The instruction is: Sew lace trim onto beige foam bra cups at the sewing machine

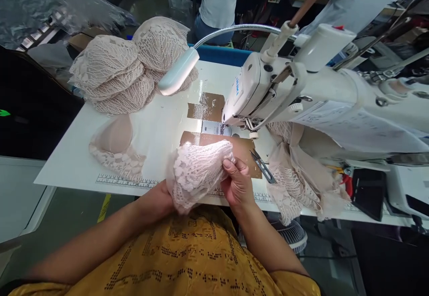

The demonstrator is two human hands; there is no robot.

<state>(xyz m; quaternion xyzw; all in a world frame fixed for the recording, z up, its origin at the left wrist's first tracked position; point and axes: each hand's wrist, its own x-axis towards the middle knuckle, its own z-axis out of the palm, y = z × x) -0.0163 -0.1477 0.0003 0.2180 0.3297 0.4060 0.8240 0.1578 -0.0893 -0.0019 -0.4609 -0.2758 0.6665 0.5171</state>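
Note:
A pale pink lace bra cup is held up over the front edge of the sewing table. My right hand pinches its right edge between thumb and fingers. On the other side, my left hand holds the cup from behind and below, its fingers hidden by the lace. Just beyond the cup is the needle area of a white sewing machine, with a metal needle plate set between brown taped patches. Thread snips lie to the right of my right hand.
Stacked lace cups stand at the back left under a lamp. A single cup lies in front of them. More lace pieces lie at right, near a dark phone-like device. Another person sits beyond.

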